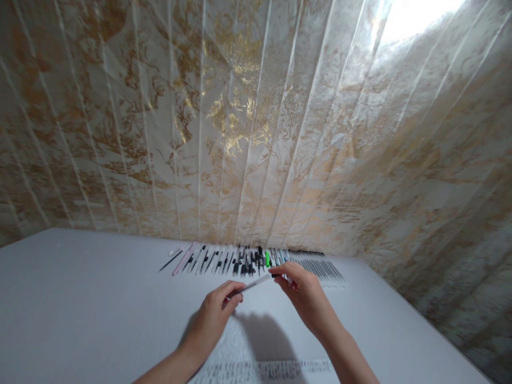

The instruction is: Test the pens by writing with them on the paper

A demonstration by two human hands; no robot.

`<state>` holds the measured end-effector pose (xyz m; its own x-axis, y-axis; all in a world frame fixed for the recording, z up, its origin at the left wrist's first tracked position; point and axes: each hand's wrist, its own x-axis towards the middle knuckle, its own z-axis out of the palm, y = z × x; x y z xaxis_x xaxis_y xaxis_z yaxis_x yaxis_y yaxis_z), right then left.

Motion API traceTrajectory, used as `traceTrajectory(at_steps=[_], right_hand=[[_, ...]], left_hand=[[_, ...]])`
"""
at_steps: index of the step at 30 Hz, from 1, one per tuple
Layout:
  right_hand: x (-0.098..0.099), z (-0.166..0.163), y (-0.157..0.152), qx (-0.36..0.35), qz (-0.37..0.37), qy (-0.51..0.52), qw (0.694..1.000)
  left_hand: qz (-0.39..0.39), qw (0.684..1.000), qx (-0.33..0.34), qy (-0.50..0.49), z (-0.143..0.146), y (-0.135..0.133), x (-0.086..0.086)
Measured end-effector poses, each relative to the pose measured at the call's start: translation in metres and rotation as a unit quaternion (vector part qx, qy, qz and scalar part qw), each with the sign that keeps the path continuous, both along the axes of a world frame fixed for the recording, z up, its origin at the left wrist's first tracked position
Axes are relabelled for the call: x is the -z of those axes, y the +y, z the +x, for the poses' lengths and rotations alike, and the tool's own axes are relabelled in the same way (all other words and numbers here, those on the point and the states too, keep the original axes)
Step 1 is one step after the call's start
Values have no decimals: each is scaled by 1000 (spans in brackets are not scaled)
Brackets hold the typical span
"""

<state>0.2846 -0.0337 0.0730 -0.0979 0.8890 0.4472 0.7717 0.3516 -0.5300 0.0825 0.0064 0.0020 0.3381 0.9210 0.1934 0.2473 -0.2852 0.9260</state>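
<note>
A slim pen with a pale, clear barrel (256, 282) slants up to the right between my two hands, above the white table. My left hand (218, 305) pinches its lower left end. At the upper right end, my right hand (298, 281) grips a small black pen cap (275, 275) between thumb and fingertips. The cap sits at the barrel's tip; whether it is fitted on or apart, I cannot tell. Just beyond my hands lies a row of pens and pen parts (206, 261), some clear with black pieces. A bright green piece (268, 259) stands out among them.
Many thin dark refills (320, 269) lie side by side at the row's right end. A printed sheet or strip (272, 368) lies at the table's near edge. The white table (100, 304) meets a gold-patterned, pleated curtain (240, 133) at the back.
</note>
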Motion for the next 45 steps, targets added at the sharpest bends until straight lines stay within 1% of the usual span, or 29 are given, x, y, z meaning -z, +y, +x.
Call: traceTrajectory(at_steps=[4, 7, 13, 19, 26, 28, 32, 35, 37, 41, 45], right_hand=[[3, 0, 2, -10, -3, -21, 1000], [3, 0, 0, -1, -14, -16, 1000], [-3, -1, -4, 17, -33, -25, 999], [-9, -2, -5, 22, -59, -45, 997], [-9, -1, -7, 20, -95, -53, 994], [-8, -3, -6, 27, -101, -67, 992], [-3, -10, -5, 57, -90, -127, 986], [-1, -13, -4, 99, -114, -147, 978], [-2, -13, -4, 113, -127, -149, 974], [-5, -10, -5, 90, -120, -118, 982], [-1, -12, -5, 65, -107, -111, 986]], left_hand=[[-3, 1000, 6, 0, 0, 0, 0], [-5, 1000, 8, 2, 0, 0, 0], [7, 1000, 20, -3, 0, 1, 3], [-3, 1000, 19, 4, 0, 0, -1], [-3, 1000, 23, 4, 0, -1, 0], [-2, 1000, 21, 8, -1, -3, -1], [-12, 1000, 18, 14, -2, -6, -6], [-18, 1000, 17, 12, -1, -6, -6], [-21, 1000, 17, 11, 0, -6, -4], [-32, 999, 7, 17, 0, -5, -2], [-11, 999, 8, 34, -1, -6, -6]])
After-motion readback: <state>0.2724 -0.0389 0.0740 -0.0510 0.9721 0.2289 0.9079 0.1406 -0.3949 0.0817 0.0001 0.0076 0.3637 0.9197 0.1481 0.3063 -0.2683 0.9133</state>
